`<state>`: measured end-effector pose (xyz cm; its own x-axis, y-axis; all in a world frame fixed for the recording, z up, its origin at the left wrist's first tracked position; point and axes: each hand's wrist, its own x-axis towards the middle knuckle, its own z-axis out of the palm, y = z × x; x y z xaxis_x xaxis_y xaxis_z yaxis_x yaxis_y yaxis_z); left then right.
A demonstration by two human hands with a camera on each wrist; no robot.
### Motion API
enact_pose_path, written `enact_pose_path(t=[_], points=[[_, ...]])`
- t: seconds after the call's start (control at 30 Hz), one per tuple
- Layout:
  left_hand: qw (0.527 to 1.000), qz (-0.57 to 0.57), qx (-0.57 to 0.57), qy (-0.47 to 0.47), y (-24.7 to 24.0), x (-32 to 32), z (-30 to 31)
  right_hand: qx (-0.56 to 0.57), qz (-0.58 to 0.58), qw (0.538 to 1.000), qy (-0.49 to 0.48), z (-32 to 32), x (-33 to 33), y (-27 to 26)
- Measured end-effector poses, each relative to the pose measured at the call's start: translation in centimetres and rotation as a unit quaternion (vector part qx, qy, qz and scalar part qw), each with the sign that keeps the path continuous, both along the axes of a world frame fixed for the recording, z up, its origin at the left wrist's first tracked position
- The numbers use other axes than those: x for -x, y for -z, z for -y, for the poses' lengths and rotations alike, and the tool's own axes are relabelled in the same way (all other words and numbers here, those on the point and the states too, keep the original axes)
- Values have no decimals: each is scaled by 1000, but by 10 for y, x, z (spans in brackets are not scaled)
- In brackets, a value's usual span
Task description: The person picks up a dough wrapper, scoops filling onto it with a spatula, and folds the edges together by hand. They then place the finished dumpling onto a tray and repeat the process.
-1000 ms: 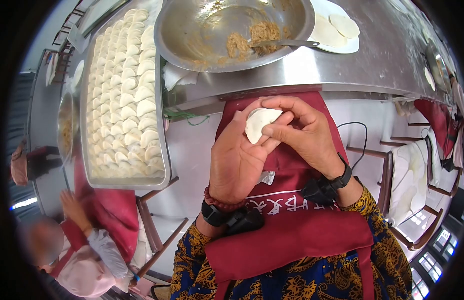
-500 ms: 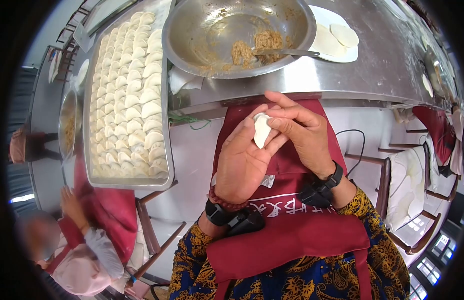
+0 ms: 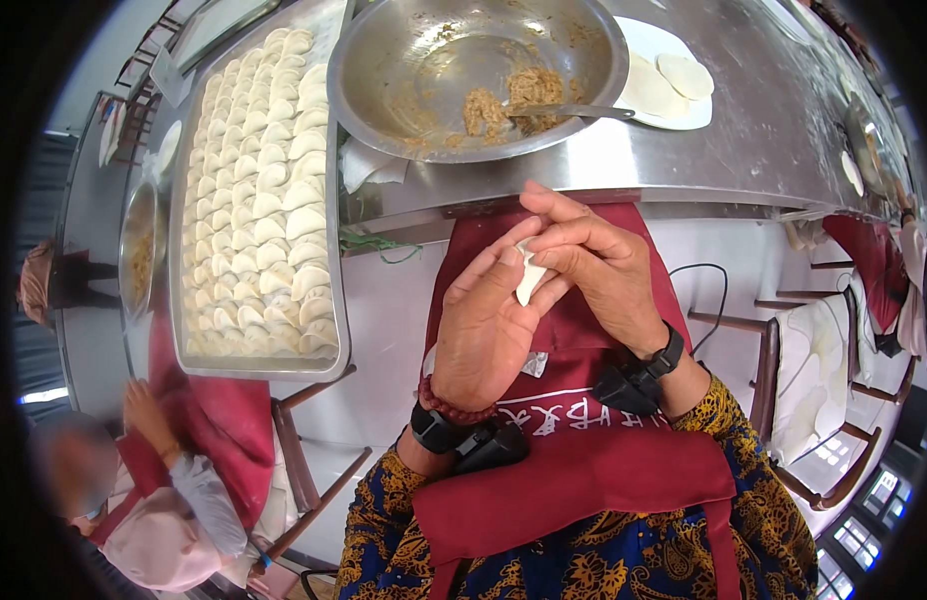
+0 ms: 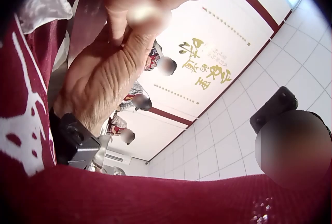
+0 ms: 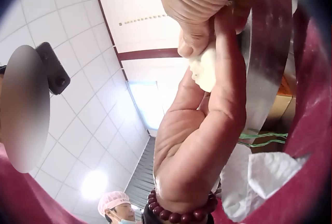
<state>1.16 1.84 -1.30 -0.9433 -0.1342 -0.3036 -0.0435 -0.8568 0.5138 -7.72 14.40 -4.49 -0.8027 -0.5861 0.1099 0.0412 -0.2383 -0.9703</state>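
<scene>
A folded white dumpling (image 3: 529, 276) stands between both hands above the red apron; the right wrist view shows its pale edge (image 5: 206, 70) between the fingers. The left hand (image 3: 486, 338), palm up, holds it with thumb and fingers around its left side. From the right, the right hand (image 3: 606, 275) pinches the dumpling's upper edge between thumb and forefinger. Fingers cover much of the dumpling in every view. In the left wrist view its pale surface (image 4: 148, 14) is blurred.
A metal tray (image 3: 342, 335) with rows of dumplings lies at the left. Ahead on the steel table (image 3: 754, 150) are a bowl (image 3: 384, 140) holding filling and a spatula (image 3: 574, 110), and a plate (image 3: 699, 115) with round wrappers. Another person (image 3: 174, 520) is at lower left.
The dumpling has turned from lying broad side up to standing narrow between the hands. The left thumb has closed against it, and the right fingers have shifted along its edge.
</scene>
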Motion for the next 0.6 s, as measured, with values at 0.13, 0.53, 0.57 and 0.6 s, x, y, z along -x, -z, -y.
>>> enact_pose_path(t=[0.13,0.53,0.57,0.6], points=[[1000,-3,1,7,0,-1,2,-16,6,1000,-6,-4,-2,-3],[996,19,-24,82,-1,-3,12,-73,-130,981,-127,-14,12,3],[995,27,-32,86,-1,-3,13,-79,-128,981,-123,-15,11,3],[995,35,-41,90,-1,-3,13,-86,-127,981,-120,-15,10,3]])
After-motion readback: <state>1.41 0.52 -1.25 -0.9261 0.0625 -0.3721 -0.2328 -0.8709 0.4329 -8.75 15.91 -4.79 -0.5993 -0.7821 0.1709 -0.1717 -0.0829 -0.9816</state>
